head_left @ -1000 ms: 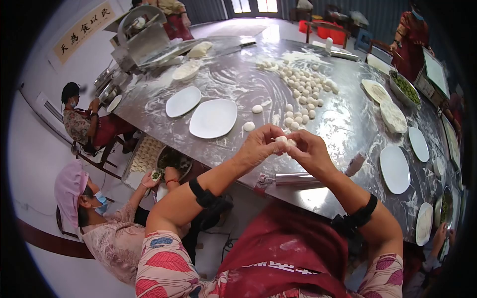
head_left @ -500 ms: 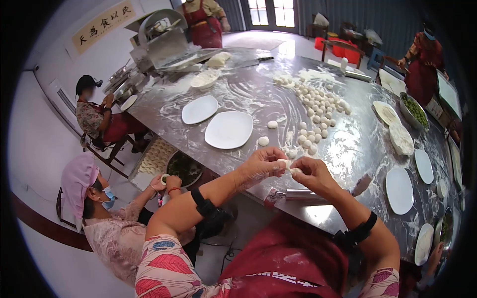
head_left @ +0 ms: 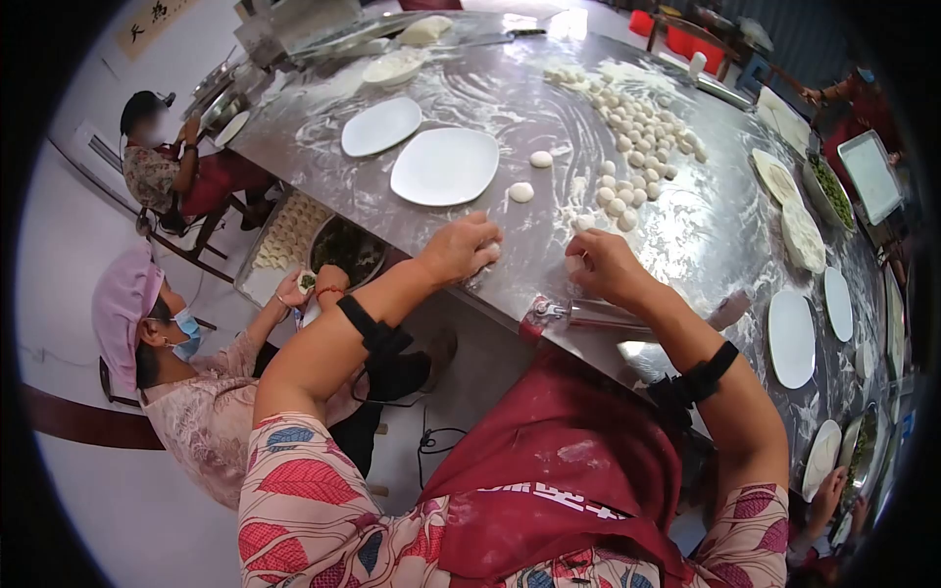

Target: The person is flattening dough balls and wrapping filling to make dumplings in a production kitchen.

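Note:
My left hand is low over the near edge of the steel table, its fingers curled around a bit of pale dough that shows at the fingertips. To its right, my right hand has its fingers bent together, with something pale between thumb and fingers, beside a floury dough piece. Beyond the hands lie two flattened dough pieces, one nearer and one farther. A heap of small dough balls spreads behind my right hand. A metal roller lies under my right wrist.
White plates stand beyond my left hand, and more plates at the right. At the left a seated co-worker holds a filled wrapper beside a tray of dumplings and a bowl of greens. Other people are around the table.
My hands have moved apart; before, they were together, pinching dough between them. The camera view has tilted downward, so the table appears higher.

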Available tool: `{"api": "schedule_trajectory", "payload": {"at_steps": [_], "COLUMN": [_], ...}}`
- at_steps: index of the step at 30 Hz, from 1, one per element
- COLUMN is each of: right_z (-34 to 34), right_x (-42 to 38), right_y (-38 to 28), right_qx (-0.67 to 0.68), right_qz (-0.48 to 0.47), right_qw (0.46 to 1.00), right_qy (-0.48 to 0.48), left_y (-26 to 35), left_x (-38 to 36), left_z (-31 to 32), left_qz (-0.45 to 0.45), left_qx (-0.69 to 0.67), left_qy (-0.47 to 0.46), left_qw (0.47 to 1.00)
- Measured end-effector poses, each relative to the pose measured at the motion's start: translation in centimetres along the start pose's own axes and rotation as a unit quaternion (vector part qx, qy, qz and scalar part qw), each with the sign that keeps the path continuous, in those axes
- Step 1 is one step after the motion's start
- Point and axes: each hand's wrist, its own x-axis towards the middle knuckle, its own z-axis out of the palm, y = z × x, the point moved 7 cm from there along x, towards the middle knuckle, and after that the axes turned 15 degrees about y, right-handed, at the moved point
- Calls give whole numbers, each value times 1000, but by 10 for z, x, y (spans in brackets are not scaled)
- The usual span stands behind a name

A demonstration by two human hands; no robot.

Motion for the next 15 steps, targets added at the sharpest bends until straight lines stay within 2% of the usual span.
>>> {"api": "schedule_trajectory", "payload": {"at_steps": [3,6,9,15], "right_z": [13,27,31,31], "right_x": [4,12,15,12], "right_y": [-13,-11,-8,-6], "right_qx": [-86,-128,-123,-85], "right_qz": [-88,-114,-82,-105], "right_qw": [992,984,987,989], "right_qy": [-24,-46,-62,-56], "left_y": [1,2,-2,-5], "left_x": [2,4,5,5], "left_z": [0,-2,1,3], "left_qz": [2,-19,-35,-22], "left_qx": [11,-5,-20,-25], "left_qy": [7,32,9,1], "left_qw": [1000,999,999,999]}}
